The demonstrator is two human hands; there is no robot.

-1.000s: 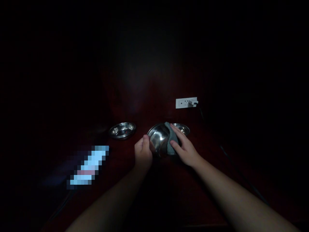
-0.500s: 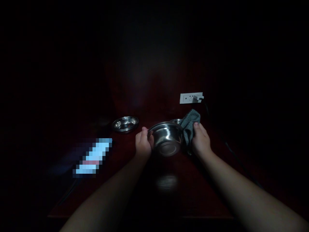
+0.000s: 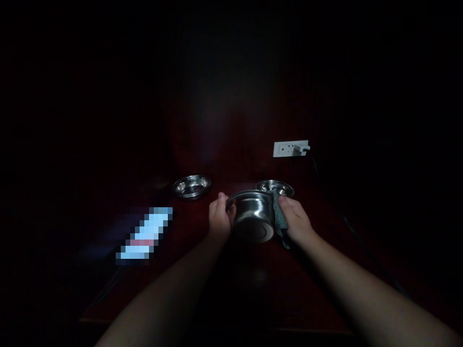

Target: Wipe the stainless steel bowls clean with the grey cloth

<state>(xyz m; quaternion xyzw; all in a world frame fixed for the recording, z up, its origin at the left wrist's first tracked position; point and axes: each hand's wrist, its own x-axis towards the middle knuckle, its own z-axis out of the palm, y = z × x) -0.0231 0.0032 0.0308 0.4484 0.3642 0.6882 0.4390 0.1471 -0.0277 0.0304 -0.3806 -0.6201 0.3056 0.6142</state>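
In dim light I hold a shiny steel bowl [image 3: 253, 217] above a dark red table [image 3: 231, 274], tilted with its base towards me. My left hand [image 3: 219, 219] is closed on the bowl's left rim. My right hand [image 3: 296, 219] is closed on a grey-green cloth [image 3: 279, 219] and presses it against the bowl's right side. A second steel bowl [image 3: 191, 185] rests on the table to the left, and a third steel bowl [image 3: 275, 187] sits just behind the one I hold.
A white power strip [image 3: 290, 148] with a plug in it lies further back on the right, its dark cable [image 3: 347, 221] trailing down the table's right side. A bright blurred-out rectangle [image 3: 144, 235] lies on the left. The surroundings are too dark to make out.
The bowl turned from facing me to showing its base. My right hand moved the cloth from the bowl's inner rim round to its outer right side, then slightly lower.
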